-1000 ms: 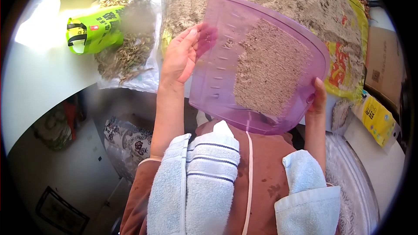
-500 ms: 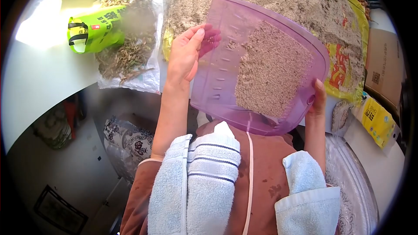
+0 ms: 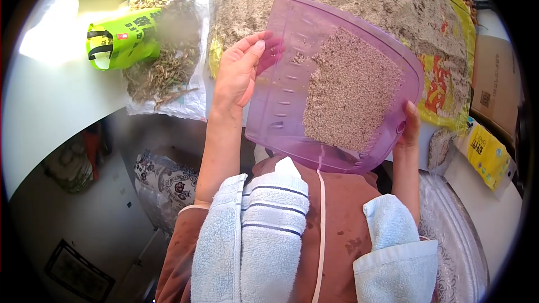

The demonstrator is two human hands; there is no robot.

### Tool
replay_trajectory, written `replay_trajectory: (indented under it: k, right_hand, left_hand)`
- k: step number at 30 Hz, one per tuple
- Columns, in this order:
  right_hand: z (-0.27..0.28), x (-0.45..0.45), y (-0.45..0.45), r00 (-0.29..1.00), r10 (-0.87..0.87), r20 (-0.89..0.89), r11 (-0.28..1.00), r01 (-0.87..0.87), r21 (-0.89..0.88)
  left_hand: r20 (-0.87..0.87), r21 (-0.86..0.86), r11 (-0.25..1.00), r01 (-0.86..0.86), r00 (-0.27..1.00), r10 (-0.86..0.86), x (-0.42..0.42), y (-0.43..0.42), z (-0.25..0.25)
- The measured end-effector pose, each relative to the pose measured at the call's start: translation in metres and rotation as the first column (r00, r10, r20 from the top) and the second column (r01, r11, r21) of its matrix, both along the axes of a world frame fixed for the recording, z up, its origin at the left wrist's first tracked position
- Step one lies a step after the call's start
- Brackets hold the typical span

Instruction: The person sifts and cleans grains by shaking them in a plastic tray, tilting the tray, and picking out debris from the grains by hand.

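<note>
A see-through purple plastic tray (image 3: 281, 106), shaped like a dustpan, is held tilted over the table edge in front of my chest. Small beige grains (image 3: 351, 90) lie in a thick patch toward its right side, with a few scattered grains to their left. My left hand (image 3: 241, 70) is at the tray's left edge, its fingertips showing purple through the plastic and its thumb on the near side. At the right end, my right hand (image 3: 411, 126) grips the rim, thumb on top; its other fingers are hidden beneath.
Behind the tray, a yellow sack (image 3: 449, 92) is spread with grain and dark chaff (image 3: 247, 0). Dry pods (image 3: 168, 81) and a green bag (image 3: 126, 39) lie on the left. A cardboard box (image 3: 494, 84) and yellow packet (image 3: 485, 154) stand right. Light-blue towels (image 3: 269, 230) hang over my front.
The grains have settled slightly within the tray. Both hands and the tray stay almost where they were.
</note>
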State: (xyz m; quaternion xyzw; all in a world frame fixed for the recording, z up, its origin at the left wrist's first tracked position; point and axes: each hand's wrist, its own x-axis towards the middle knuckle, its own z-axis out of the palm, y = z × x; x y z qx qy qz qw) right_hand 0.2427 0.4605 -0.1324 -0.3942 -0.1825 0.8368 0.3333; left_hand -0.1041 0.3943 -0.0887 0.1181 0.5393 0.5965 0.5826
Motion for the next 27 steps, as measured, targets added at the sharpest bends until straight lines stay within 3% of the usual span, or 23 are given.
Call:
replay_trajectory:
  k: [10, 19, 21, 22, 23, 24, 25, 26, 27]
  right_hand:
    - [-0.016, 0.008, -0.002, 0.999, -0.049, 0.015, 0.998, 0.050, -0.027]
    - [-0.007, 0.004, -0.005, 0.995, -0.056, -0.087, 0.996, 0.050, -0.073]
    - [-0.014, 0.007, -0.004, 0.995, -0.053, -0.081, 0.996, 0.046, -0.083]
    - [-0.020, 0.009, -0.004, 0.997, -0.052, -0.061, 0.995, 0.046, -0.087]
    - [-0.024, 0.011, -0.003, 0.998, -0.048, -0.041, 0.995, 0.044, -0.091]
    - [-0.025, 0.010, -0.002, 0.999, -0.045, -0.021, 0.995, 0.043, -0.089]
    - [-0.024, 0.009, 0.000, 0.999, -0.040, -0.001, 0.995, 0.040, -0.087]
    - [-0.022, 0.007, 0.002, 0.999, -0.031, 0.020, 0.996, 0.033, -0.084]
    - [-0.020, 0.004, 0.005, 0.999, -0.023, 0.041, 0.997, 0.026, -0.078]
  left_hand:
    - [0.194, 0.032, 0.999, -0.016, 0.981, 0.009, -0.001, -0.003, 0.001]
    - [0.103, -0.050, 0.986, -0.156, 0.982, 0.161, -0.011, -0.036, -0.018]
    - [-0.004, -0.188, 0.978, -0.090, 0.996, 0.090, -0.032, -0.093, -0.032]
    - [-0.029, -0.327, 0.945, 0.031, 0.999, -0.042, -0.041, -0.130, -0.035]
    - [0.060, -0.438, 0.868, 0.234, 0.971, -0.231, -0.052, -0.170, -0.036]
    - [0.028, -0.734, 0.594, 0.329, 0.889, -0.458, -0.058, -0.210, -0.045]
    - [0.090, -0.958, -0.008, 0.285, 0.277, -0.957, -0.065, -0.236, -0.048]
    - [0.393, -0.887, -0.349, -0.304, -0.096, -0.915, -0.044, -0.243, -0.033]
    - [0.052, -0.970, -0.036, -0.242, -0.061, -0.997, -0.060, -0.266, -0.025]
